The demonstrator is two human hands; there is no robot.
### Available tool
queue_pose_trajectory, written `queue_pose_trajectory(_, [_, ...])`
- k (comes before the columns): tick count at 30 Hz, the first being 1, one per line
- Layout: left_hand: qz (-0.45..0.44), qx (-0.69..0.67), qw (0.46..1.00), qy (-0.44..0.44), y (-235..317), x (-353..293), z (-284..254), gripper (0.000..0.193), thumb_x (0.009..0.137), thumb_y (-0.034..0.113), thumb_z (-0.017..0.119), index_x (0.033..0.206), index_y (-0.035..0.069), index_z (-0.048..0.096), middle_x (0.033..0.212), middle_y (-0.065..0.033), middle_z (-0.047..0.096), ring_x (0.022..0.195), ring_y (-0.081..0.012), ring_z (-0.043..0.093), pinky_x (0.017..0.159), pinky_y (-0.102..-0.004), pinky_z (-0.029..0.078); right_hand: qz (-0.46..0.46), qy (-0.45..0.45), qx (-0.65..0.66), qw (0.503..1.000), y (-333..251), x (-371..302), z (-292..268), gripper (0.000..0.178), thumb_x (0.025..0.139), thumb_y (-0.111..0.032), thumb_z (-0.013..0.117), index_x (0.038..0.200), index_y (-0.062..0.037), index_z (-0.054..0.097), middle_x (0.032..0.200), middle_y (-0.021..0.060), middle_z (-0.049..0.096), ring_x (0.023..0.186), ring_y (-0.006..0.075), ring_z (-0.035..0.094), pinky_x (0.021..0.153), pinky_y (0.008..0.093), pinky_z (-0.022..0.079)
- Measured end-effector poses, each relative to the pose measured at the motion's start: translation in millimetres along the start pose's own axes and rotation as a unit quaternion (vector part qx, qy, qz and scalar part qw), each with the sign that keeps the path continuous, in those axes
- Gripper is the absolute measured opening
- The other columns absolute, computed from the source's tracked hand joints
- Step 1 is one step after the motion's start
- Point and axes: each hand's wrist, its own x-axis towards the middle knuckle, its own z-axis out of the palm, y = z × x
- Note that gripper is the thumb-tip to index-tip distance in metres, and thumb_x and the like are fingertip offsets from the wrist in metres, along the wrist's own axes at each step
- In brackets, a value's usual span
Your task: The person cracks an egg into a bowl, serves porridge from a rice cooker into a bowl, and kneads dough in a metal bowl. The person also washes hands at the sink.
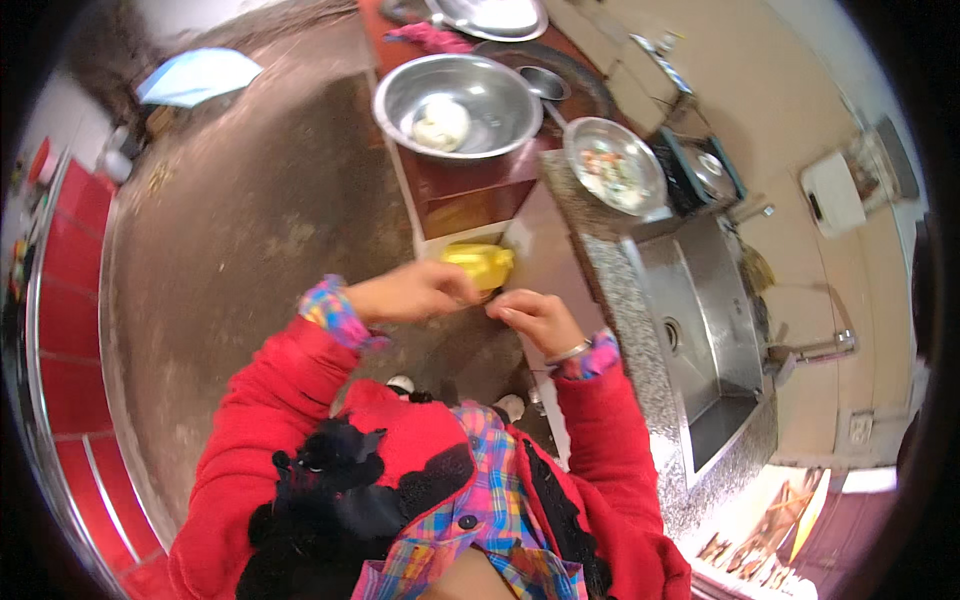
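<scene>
My left hand (425,292) and my right hand (542,318) meet in front of my body, fingertips close together. Both hands are closed in a pinch. Whatever lies between the fingertips is too small and blurred to name. Just beyond them is a shiny yellow container (478,264), perhaps a bottle of oil; I cannot tell whether my fingers touch it. On the red table ahead sits a wide steel basin (395,100) with a pale, whitish lump (441,124) in it. To its right, a steel bowl (648,178) holds chopped pieces in white, green and orange (608,172).
A ladle (545,84) lies beside the basin, with a pink cloth (430,37) farther back. At right, a granite counter (640,390) carries a steel sink (715,290) and a pot with a lid (712,175). Red cabinets (75,310) line the left; a light-blue umbrella (200,76) stands far left.
</scene>
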Motion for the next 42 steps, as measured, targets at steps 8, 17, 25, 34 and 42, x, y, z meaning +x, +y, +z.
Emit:
queue_pose_trajectory(8, [-0.261,0.143,0.871,0.390,-101.6,-288.0,-138.2,0.018,0.078,0.016,0.057,0.091,0.005,0.061,0.084,-0.0073,0.060,0.074,-0.0121,0.055,0.066,-0.0231,0.043,-0.200,-0.104,-0.227,0.947,-32.3,119.0,159.7,0.045,0.070,-0.026,0.065,0.104,0.0024,0.054,0.104,0.0192,0.053,0.097,0.0335,0.051,0.083,0.0374,0.041])
queue_pose_trajectory(17, [0.133,0.039,0.843,0.519,89.6,-364.7,-159.5,0.013,0.081,0.011,0.053,0.090,0.003,0.057,0.067,-0.0024,0.051,0.061,-0.0103,0.046,0.065,-0.0263,0.042,-0.117,-0.268,0.320,0.901,-208.7,228.0,225.4,0.019,0.084,-0.012,0.053,0.095,0.0030,0.058,0.090,0.0059,0.061,0.084,0.0128,0.056,0.075,0.0256,0.045])
queue_pose_trajectory(25, [-0.126,-0.398,0.644,0.641,-94.0,-269.6,-238.0,0.035,0.080,0.037,0.057,0.089,0.004,0.052,0.083,-0.0061,0.056,0.084,-0.0185,0.054,0.074,-0.0326,0.045,-0.234,-0.164,-0.285,0.915,-88.3,375.2,360.1,0.030,0.067,-0.020,0.059,0.092,-0.0033,0.060,0.100,0.0184,0.053,0.097,0.0332,0.052,0.078,0.0435,0.046])
queue_pose_trajectory(34, [0.097,-0.447,0.583,0.672,-62.7,-194.2,-366.7,0.016,0.081,0.017,0.054,0.091,0.005,0.050,0.076,-0.0058,0.051,0.066,-0.0216,0.054,0.062,-0.0391,0.049,-0.423,-0.116,-0.291,0.850,-153.8,442.6,372.9,0.042,0.061,-0.013,0.052,0.096,0.0099,0.052,0.105,0.0217,0.048,0.108,0.0339,0.038,0.095,0.0389,0.027])
queue_pose_trajectory(42, [0.176,-0.131,0.856,0.468,64.1,-180.5,-484.8,0.024,0.089,0.019,0.043,0.100,-0.001,0.049,0.093,-0.0086,0.054,0.090,-0.0206,0.055,0.079,-0.0302,0.044,-0.521,-0.070,0.068,0.848,-275.9,523.6,258.0,0.025,0.074,-0.002,0.055,0.098,0.0026,0.054,0.102,0.0179,0.054,0.100,0.0291,0.051,0.087,0.0360,0.039])
